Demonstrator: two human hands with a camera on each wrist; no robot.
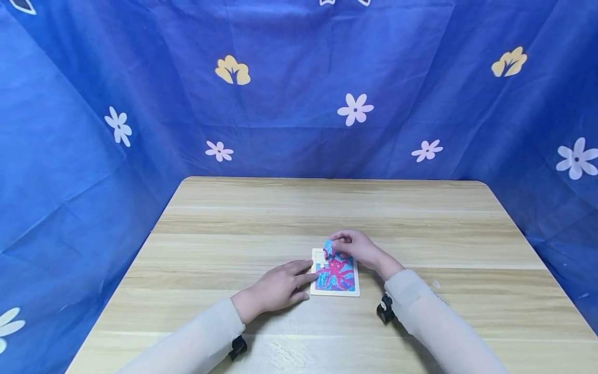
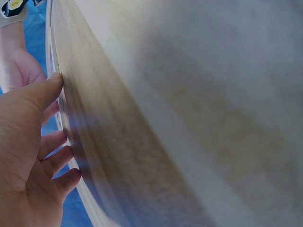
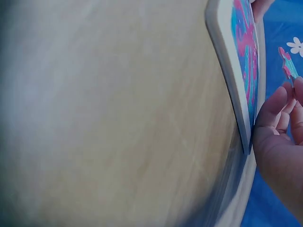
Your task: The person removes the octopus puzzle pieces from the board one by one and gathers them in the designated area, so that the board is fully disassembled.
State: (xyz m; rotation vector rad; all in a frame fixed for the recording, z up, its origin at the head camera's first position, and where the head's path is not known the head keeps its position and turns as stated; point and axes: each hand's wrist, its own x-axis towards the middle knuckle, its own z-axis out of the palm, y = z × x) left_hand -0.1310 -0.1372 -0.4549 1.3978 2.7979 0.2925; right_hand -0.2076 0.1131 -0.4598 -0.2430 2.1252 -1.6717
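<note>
A small jigsaw puzzle [image 1: 335, 275] with a pink octopus on blue lies in a pale frame on the table. Its upper left corner shows bare backing. My right hand [image 1: 356, 248] pinches a blue and pink puzzle piece [image 1: 329, 248] over the upper part of the board; in the right wrist view the puzzle piece [image 3: 287, 64] stands up from the fingertips, clear of the board. At the board's left side my left hand [image 1: 280, 285] lies with fingers stretched out, some touching the frame and one reaching over the picture. The left wrist view shows that hand [image 2: 28, 137] with fingers spread.
The wood-grain table [image 1: 224, 218] has rounded far corners. Behind it and along both sides hangs a blue cloth [image 1: 289, 104] printed with flowers. Each wrist bears a small black device, one [image 1: 238, 347] on the left and another [image 1: 385, 309] on the right.
</note>
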